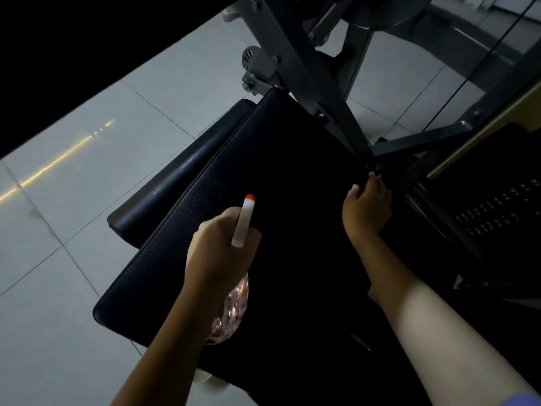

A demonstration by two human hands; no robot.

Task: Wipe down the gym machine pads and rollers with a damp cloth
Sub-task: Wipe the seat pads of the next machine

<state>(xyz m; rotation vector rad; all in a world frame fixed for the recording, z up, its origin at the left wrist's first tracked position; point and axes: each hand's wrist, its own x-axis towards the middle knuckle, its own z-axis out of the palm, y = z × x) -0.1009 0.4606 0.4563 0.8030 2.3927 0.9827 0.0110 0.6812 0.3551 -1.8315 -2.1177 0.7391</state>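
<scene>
The black padded bench [263, 200] of the gym machine is lying across the middle of the view, running from the lower left up towards the grey steel frame [316, 71]. Its grained surface is catching a little light along the left edge and is falling into deep shadow on the right. Just beside it on the left, a long black roller pad [181, 171] is sitting parallel to it and slightly lower.

The left hand [222, 247] is hovering over the near half of the bench, its fingers wrapped around the neck of a spray bottle [231, 312]. The bottle's clear, pinkish body is hanging below the wrist, and its white nozzle with an orange tip is pointing up and away along the bench. The right hand [367, 209] is reaching to the far right edge of the bench, close to where the frame's bars are meeting. Its fingers are curling downward at that edge, but in the dark I cannot tell whether they are pinching anything or only touching the pad. A bit of purple sleeve [521, 399] is showing at the lower right corner.

Right of the bench, a dark perforated panel [497, 212] is standing in shadow. Pale floor tiles [87, 200] are spreading out to the left, reflecting a yellow streak of light [52, 165].
</scene>
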